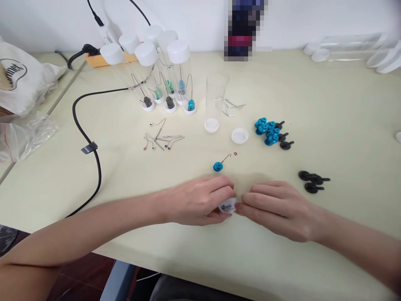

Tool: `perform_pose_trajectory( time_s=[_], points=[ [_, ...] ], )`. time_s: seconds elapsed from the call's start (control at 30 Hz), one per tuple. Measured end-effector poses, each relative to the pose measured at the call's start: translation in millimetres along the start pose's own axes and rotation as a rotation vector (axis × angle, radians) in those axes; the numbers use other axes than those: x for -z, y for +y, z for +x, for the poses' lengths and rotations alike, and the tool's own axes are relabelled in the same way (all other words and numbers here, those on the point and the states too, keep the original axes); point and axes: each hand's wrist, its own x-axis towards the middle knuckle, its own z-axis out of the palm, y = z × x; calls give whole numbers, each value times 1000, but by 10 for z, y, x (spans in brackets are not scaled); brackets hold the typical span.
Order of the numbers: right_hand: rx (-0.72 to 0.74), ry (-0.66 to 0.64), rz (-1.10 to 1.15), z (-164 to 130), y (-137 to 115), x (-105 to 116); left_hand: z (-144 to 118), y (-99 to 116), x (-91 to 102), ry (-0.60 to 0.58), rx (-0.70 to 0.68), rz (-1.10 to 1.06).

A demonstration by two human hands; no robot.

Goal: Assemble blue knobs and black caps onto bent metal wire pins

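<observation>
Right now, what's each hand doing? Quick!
Left hand: closed, pinching a small white cap.
Right hand: fingertips touch the same cap; whether it grips cannot be told.

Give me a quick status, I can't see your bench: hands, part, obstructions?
Left hand and right hand both pinch small white cap. Blue piece with wire just beyond. Nothing between them.

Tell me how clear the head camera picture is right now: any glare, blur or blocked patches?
Head view: even, soft light with faint shadows under both hands; no strong glare on the table; the clear tubes at far right look washed out and soft; a pixelated block masks the top centre; the small white piece between the fingertips is partly hidden.
</observation>
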Motion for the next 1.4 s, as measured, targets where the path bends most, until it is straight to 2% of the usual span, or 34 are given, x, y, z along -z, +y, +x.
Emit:
perform_pose_trajectory(
  time_s=[0.9,1.4],
  points=[
    [40,21,-135,23,-29,3,11,8,-6,64,-28,23],
    [37,58,-60,20,-39,6,21,-3,6,64,-27,21]
  ],
)
